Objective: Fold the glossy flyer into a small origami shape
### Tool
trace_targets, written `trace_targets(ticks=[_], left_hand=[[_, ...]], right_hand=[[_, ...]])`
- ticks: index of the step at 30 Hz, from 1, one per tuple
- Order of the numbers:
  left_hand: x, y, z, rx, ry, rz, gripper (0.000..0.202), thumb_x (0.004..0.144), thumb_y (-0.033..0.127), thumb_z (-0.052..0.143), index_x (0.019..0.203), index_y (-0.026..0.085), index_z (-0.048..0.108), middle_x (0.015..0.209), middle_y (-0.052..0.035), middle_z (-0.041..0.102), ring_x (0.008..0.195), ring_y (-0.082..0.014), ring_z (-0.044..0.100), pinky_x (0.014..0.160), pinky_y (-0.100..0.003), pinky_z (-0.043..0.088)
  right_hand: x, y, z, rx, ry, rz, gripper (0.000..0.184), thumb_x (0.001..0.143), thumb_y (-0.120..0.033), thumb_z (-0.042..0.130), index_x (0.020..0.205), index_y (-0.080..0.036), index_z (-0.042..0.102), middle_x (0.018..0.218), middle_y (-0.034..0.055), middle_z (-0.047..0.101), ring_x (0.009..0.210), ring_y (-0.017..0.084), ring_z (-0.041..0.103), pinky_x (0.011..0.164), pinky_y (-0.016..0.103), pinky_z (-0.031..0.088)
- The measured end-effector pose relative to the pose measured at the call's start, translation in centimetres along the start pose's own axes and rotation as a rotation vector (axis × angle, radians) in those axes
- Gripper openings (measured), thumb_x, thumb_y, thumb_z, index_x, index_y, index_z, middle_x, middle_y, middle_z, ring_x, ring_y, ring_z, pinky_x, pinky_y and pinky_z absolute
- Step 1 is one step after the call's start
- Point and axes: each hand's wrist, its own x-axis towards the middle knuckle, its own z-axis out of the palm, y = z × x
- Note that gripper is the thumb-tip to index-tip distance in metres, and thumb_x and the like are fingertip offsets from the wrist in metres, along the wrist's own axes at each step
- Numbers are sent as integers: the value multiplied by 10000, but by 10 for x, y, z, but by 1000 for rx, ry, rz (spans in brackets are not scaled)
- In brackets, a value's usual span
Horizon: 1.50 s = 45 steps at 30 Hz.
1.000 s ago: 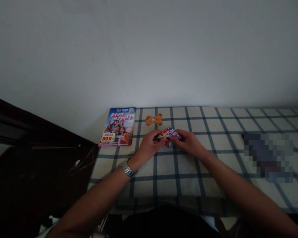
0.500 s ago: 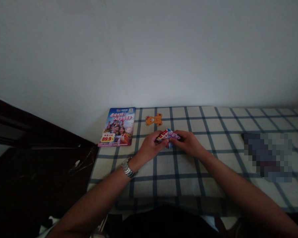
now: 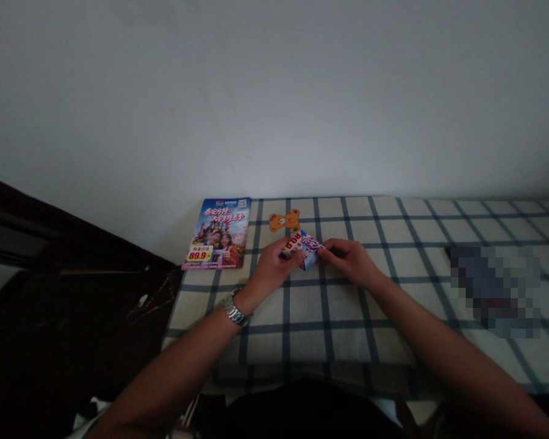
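A small folded colourful paper (image 3: 303,247), red, white and blue with print on it, is held between both my hands just above the checked tablecloth (image 3: 348,305). My left hand (image 3: 274,268), with a metal watch on its wrist, pinches the paper's left side. The fingers of my right hand (image 3: 348,259) are closed on its right edge. A flat orange bear-shaped cutout (image 3: 284,221) lies just beyond the paper, toward the wall.
A printed flyer (image 3: 217,233) with a yellow price tag lies at the table's far left corner. A blurred-out dark object (image 3: 496,289) sits on the right of the cloth. Dark wooden furniture (image 3: 64,286) stands left of the table. A white wall rises behind.
The folded paper has shifted slightly left and away from me, and its shape has changed between my fingers. Both hands stay on it.
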Motion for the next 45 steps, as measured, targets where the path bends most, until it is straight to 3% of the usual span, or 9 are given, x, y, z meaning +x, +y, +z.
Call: trace_targets(ticks=[15,25,34,45], left_hand=[[2,-2,0,-67,-16,-6,389,900,492,710,1099,158,690,938,-44,726,792,-177,655,684,-249,517],[2,0,-3,60,-65,-69,357,901,503,692,948,151,725,756,-21,709,626,-150,591,554,-232,416],[0,-1,1,100,-55,-36,337,910,478,678,969,149,727,770,-27,714,651,-153,603,576,-242,421],[-2,3,2,176,-50,9,281,899,434,686,940,159,724,767,6,682,668,-133,573,598,-228,402]], right_hand=[[1,-4,-2,-57,-29,-25,452,1005,-583,566,857,-196,747,799,45,748,726,194,657,693,315,511],[0,-4,3,-37,-10,5,412,978,-562,601,850,-188,718,758,40,722,676,175,617,624,290,464],[-1,-8,7,7,-11,-8,309,940,-490,680,959,-185,724,805,20,708,683,153,585,620,266,443],[-1,-4,9,-109,-9,-74,281,969,-445,643,961,-186,750,803,19,725,687,154,594,625,260,446]])
